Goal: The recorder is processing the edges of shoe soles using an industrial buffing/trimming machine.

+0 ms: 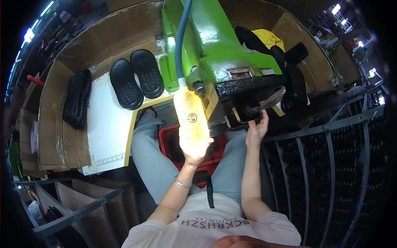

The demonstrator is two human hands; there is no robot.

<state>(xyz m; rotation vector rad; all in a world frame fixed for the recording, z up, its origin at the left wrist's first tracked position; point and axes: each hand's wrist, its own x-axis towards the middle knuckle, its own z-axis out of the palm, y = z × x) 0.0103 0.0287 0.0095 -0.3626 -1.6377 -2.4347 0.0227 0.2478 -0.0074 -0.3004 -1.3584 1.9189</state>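
Observation:
A green machine (219, 45) stands in front of me, with a dark head overhanging my lap. From its grey hose hangs a long yellow lamp head (191, 103). My left hand (195, 146) is at the lamp's lower end, brightly lit. Its thumb shows on the right, while the lamp and glare hide the other fingers. Under the machine head, my right hand (257, 130) is raised, thumb and fingers bent against a dark part there. What it grips is too dark to make out. Left of the machine, two black slippers (136, 78) lie soles up on a white board (105, 124).
Cardboard walls (62, 144) surround the board. A stack of black soles (77, 99) leans at far left. More black footwear (295, 84) and a yellow cloth (269, 38) lie right of the machine. A red crate (165, 134) sits between my legs. Metal racks (304, 165) flank me.

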